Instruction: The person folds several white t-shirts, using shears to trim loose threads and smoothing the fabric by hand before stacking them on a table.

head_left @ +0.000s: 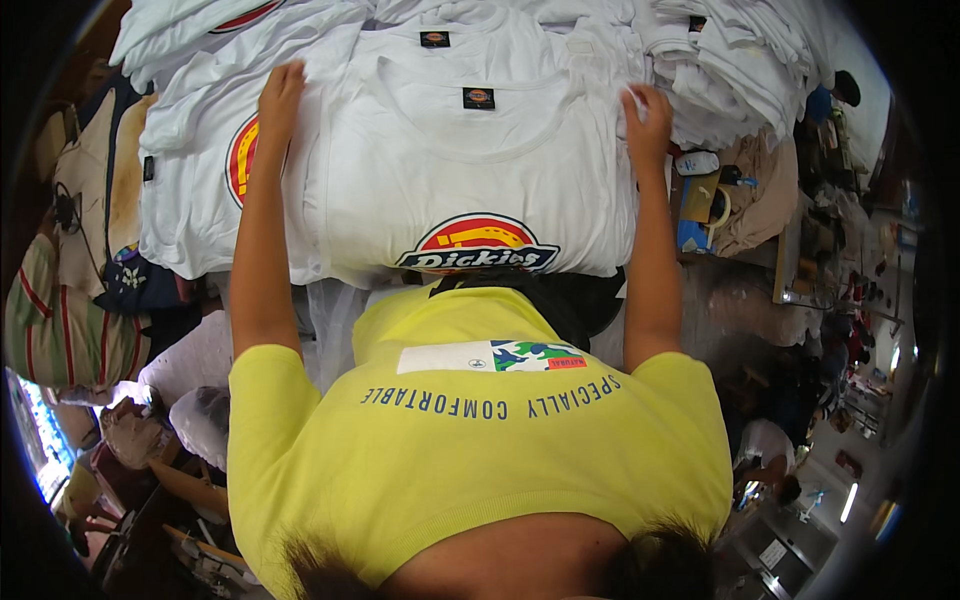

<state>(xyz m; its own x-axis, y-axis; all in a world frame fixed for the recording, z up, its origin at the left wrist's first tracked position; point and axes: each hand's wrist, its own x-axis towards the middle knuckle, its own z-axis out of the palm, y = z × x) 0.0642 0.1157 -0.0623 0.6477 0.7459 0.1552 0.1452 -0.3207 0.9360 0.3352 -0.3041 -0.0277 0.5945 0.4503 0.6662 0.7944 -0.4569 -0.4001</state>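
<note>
A white T-shirt [430, 175] lies folded in front of me, its scoop neckline and black neck label [479, 98] facing up. A red, yellow and dark blue print [478, 240] shows near its front edge. At the shirt's upper left, my left hand [281, 97] has its fingers bent together at the fabric of the shoulder side. My right hand [649, 115] is at the opposite side, fingers curled in on the shirt's edge. Just what cloth lies between the fingertips is partly hidden.
More white shirts [195, 130] with the same print lie to the left. A heap of white shirts [725, 60] stands at the back right. Beside it are a tape roll [718, 207] and brown cloth [758, 195]. Striped fabric [75, 320] hangs at far left.
</note>
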